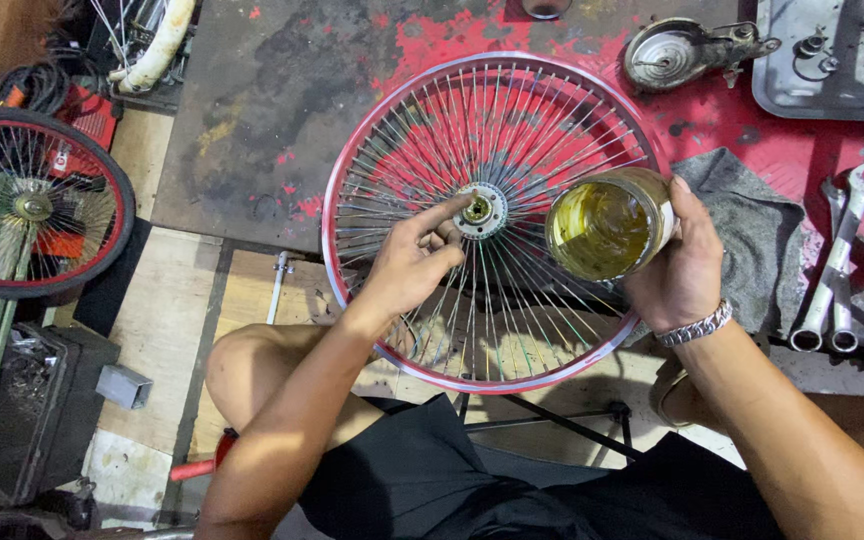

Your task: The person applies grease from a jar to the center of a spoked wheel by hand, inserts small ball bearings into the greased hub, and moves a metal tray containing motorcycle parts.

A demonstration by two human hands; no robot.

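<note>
Two hands are busy over a red-rimmed spoked wheel [492, 222] lying flat, partly on the worktop [252, 120] and partly over the person's lap. The left hand [414, 262] is down at the centre, forefinger stretched out and its tip touching the hub [479, 210], the other fingers curled loosely beneath; whether anything is pinched in them cannot be told. The right hand [682, 265], a metal watch band at the wrist, is wrapped firmly round an open jar [607, 225] holding something yellowish, and the jar is tipped so its mouth faces up towards the camera, hovering above the spokes on the right side of the wheel, just beside the hub. Under that hand's edge lies a grey rag [757, 235], and further right two spanners [837, 265] rest side by side on the red-stained worktop. A round metal part [677, 50] sits beyond the rim, next to a grey tray [832, 90]. Well off to the left, a second wheel with a black tyre [32, 200] lies by itself.
</note>
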